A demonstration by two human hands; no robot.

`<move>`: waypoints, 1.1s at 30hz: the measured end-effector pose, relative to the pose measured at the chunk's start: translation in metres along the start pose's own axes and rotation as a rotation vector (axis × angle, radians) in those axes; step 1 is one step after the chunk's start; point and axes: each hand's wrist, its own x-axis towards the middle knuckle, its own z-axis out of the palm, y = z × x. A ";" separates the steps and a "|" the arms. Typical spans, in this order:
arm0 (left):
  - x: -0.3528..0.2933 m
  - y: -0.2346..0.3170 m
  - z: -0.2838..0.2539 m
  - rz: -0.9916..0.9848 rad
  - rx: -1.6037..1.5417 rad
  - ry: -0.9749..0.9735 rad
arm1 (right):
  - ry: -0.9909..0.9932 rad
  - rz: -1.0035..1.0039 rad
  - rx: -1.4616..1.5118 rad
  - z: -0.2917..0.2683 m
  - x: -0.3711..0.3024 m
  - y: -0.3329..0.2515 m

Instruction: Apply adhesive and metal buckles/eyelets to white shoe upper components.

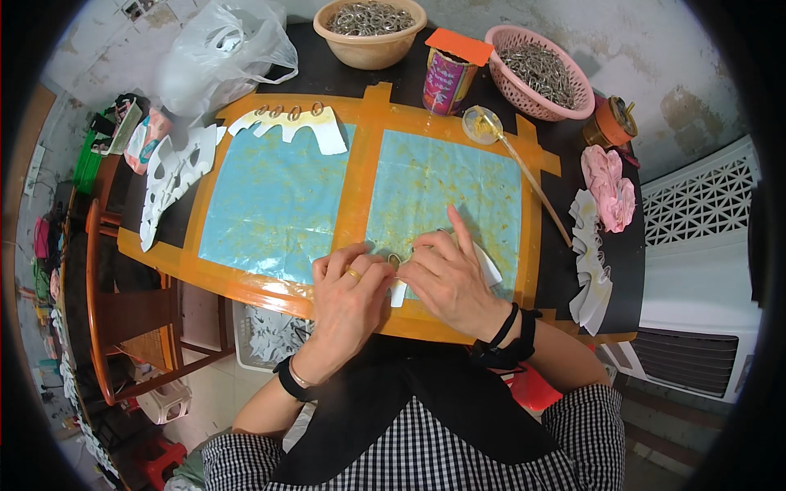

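Observation:
At the near edge of the table, my left hand (350,295) and my right hand (452,282) come close together. Both have their fingertips closed on a white cut-out piece (399,295), which my fingers mostly cover. Between the fingertips shows a small metal ring (395,260), partly hidden. My right index finger points up, away from the pinch. Underneath lies a blue sheet (442,176) with yellowish smears. On the second blue sheet (274,204), to the left, rests a scalloped white piece (323,135) with several metal rings along its upper edge.
Behind stand a beige bowl (368,51) and a pink basket (583,96), both full of metal rings, and a purple cup (448,82). A stick (536,188) leans from a small round dish (481,127). White cut-outs (589,262) and a pink cloth (607,188) lie right.

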 end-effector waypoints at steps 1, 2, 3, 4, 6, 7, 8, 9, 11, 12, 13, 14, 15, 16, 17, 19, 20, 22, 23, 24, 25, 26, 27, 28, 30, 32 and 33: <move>-0.001 0.000 0.000 0.004 0.010 -0.007 | 0.014 -0.019 -0.011 0.001 0.000 -0.001; -0.002 -0.001 -0.001 0.009 0.019 -0.014 | 0.012 -0.015 -0.009 0.000 0.001 -0.002; -0.002 -0.002 -0.002 0.006 0.018 -0.017 | -0.002 -0.043 -0.053 -0.002 0.003 -0.003; -0.001 -0.003 -0.004 0.023 0.029 -0.030 | -0.017 -0.070 -0.097 -0.004 0.005 -0.005; 0.000 -0.004 -0.007 0.037 0.038 -0.045 | -0.033 -0.091 -0.125 -0.007 0.006 -0.007; 0.001 -0.004 -0.009 0.056 0.047 -0.055 | -0.047 -0.115 -0.154 -0.008 0.007 -0.008; 0.003 -0.004 -0.010 0.075 0.055 -0.065 | -0.050 -0.115 -0.152 -0.009 0.007 -0.008; 0.003 -0.005 -0.011 0.072 0.052 -0.070 | -0.050 -0.123 -0.160 -0.009 0.006 -0.009; 0.005 -0.008 -0.011 0.134 0.075 -0.075 | -0.055 -0.127 -0.164 -0.008 0.007 -0.011; 0.005 -0.009 -0.012 0.132 0.071 -0.077 | -0.057 -0.134 -0.166 -0.008 0.008 -0.010; 0.005 -0.011 -0.012 0.145 0.085 -0.094 | -0.060 -0.142 -0.169 -0.008 0.010 -0.010; 0.005 -0.012 -0.012 0.159 0.100 -0.110 | -0.064 -0.140 -0.168 -0.010 0.010 -0.010; 0.005 -0.013 -0.013 0.155 0.099 -0.110 | -0.084 -0.141 -0.149 -0.012 0.011 -0.009; 0.005 -0.013 -0.013 0.172 0.099 -0.113 | -0.104 -0.142 -0.130 -0.013 0.012 -0.008; 0.005 -0.014 -0.013 0.190 0.099 -0.115 | -0.107 -0.145 -0.127 -0.014 0.012 -0.008; 0.005 -0.015 -0.014 0.203 0.102 -0.126 | -0.109 -0.151 -0.144 -0.015 0.013 -0.009; 0.004 -0.015 -0.014 0.219 0.107 -0.137 | -0.111 -0.154 -0.143 -0.017 0.012 -0.009; 0.003 -0.015 -0.016 0.221 0.114 -0.152 | -0.207 -0.129 -0.155 -0.021 0.011 -0.010; 0.002 -0.014 -0.017 0.225 0.123 -0.167 | -0.208 -0.130 -0.155 -0.022 0.011 -0.011; 0.001 -0.014 -0.018 0.225 0.123 -0.166 | -0.223 -0.130 -0.175 -0.024 0.011 -0.012; -0.002 -0.014 -0.020 0.237 0.141 -0.190 | -0.238 -0.130 -0.195 -0.025 0.011 -0.013; -0.005 -0.014 -0.021 0.249 0.159 -0.214 | -0.237 -0.131 -0.195 -0.024 0.009 -0.013; -0.007 -0.013 -0.023 0.247 0.160 -0.214 | -0.205 -0.146 -0.210 -0.023 0.006 -0.012; -0.009 -0.011 -0.025 0.236 0.141 -0.230 | -0.173 -0.161 -0.224 -0.023 0.003 -0.012; -0.013 -0.010 -0.027 0.223 0.122 -0.246 | -0.195 -0.128 -0.190 -0.028 0.000 -0.016; -0.016 -0.009 -0.029 0.216 0.117 -0.251 | -0.217 -0.094 -0.156 -0.032 -0.005 -0.018; -0.016 -0.010 -0.029 0.215 0.117 -0.250 | -0.254 -0.085 -0.175 -0.033 -0.007 -0.019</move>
